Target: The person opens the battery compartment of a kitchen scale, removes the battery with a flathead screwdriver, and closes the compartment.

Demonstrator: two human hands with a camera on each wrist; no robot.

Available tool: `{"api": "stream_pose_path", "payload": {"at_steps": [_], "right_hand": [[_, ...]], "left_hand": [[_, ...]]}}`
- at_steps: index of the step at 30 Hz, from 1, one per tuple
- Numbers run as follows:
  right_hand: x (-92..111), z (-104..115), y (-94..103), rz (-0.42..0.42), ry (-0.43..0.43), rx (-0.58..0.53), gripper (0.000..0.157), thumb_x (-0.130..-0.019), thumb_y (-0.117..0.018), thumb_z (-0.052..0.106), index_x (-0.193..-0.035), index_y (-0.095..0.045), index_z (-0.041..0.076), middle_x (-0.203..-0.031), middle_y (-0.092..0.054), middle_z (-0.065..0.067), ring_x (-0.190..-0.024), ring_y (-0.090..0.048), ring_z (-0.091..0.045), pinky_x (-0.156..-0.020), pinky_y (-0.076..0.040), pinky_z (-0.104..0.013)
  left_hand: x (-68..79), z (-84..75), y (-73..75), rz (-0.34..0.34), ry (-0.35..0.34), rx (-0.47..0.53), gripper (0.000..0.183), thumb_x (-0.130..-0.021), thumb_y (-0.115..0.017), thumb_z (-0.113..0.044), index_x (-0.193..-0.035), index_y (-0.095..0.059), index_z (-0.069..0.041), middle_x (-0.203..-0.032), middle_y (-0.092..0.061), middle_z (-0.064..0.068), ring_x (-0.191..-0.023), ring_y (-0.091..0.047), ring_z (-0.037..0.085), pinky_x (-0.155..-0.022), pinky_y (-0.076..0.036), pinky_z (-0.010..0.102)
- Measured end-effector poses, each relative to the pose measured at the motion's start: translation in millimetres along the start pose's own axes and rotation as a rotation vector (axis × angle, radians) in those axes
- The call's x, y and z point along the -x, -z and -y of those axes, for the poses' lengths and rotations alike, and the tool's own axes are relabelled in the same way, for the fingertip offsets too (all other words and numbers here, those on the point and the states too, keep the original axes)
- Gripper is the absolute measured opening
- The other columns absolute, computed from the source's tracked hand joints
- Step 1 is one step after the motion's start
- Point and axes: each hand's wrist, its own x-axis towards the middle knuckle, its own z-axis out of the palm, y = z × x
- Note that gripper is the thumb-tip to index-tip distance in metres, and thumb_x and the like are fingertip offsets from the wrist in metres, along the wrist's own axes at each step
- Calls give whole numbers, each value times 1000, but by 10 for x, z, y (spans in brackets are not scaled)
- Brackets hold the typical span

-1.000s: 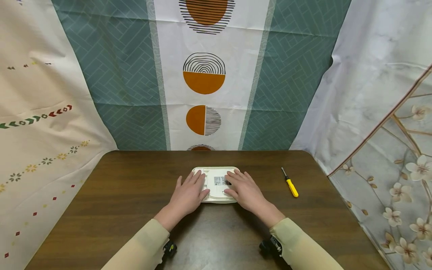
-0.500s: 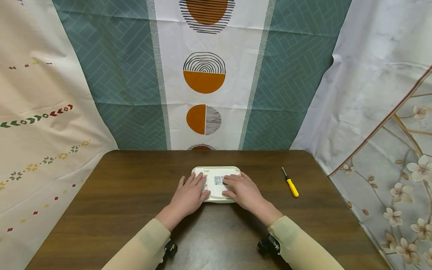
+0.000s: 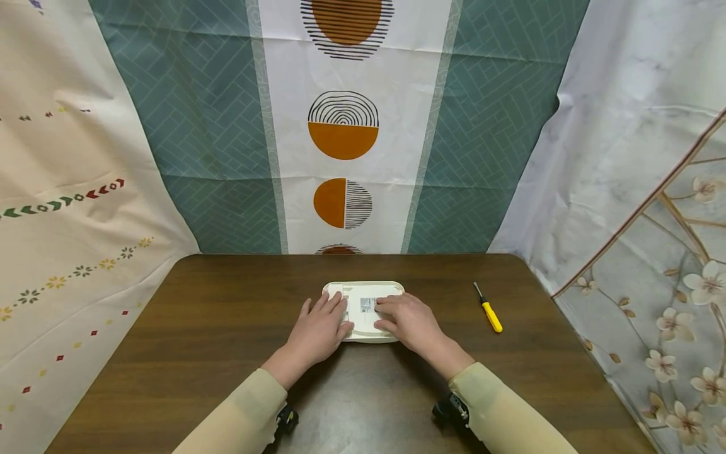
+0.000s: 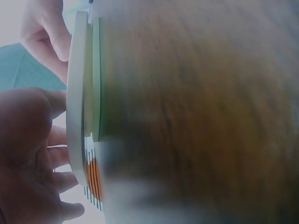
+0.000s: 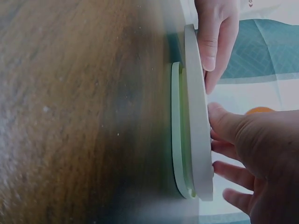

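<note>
From the head, the wooden table (image 3: 170, 340) is looked down on and forward across, from farthest off, up to the patterned curtain (image 3: 215, 126). In both wrist views the scene is taken from close by, low over the table and turned sideways, with the white plastic device (image 3: 360, 313) seen edge-on. The device, left hand (image 3: 320, 325) and right hand (image 3: 413, 320) are shared by all three.

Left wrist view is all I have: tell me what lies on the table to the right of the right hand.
Observer: A yellow-handled screwdriver lies on the table there, apart from the right hand.
Operator: Describe the upper face of the white panel.
Observer: It has a grey printed label near its middle.
Operator: Tell me how the screwdriver points.
Observer: Its tip points away from the person.
</note>
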Motion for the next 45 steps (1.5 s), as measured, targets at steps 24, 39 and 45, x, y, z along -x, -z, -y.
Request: {"api": "stream_pose_path", "payload": {"at_steps": [24,39,45], "right_hand": [[-45,-124,1,6,-16,-5,41,-92,-91,34,-126,-85,11,-132,-79,-2,-126,-73,-23,-120,-47,-51],[-12,-202,-20,-23,129,82,33,-97,-87,39,-120,-88,15,-131,-80,-1,-118,-77,-22,-95,-63,-43],[-3,-236,-38,-47,160,88,30,-98,-87,37,-118,-88,15,-130,-80,-1,-117,-77,-21,-94,-64,-43]], "left_hand": [[6,-14,12,6,-4,-15,63,-115,-59,-43,-164,-52,-5,-173,-43,17,-162,-34,42,-126,-27,72],[-17,14,-38,16,6,-27,65,-115,-58,-46,-167,-49,-7,-174,-41,15,-163,-31,41,-127,-25,72],[-15,9,-27,1,-5,-16,64,-115,-60,-44,-165,-52,-5,-173,-43,17,-162,-33,43,-125,-27,73]]}}
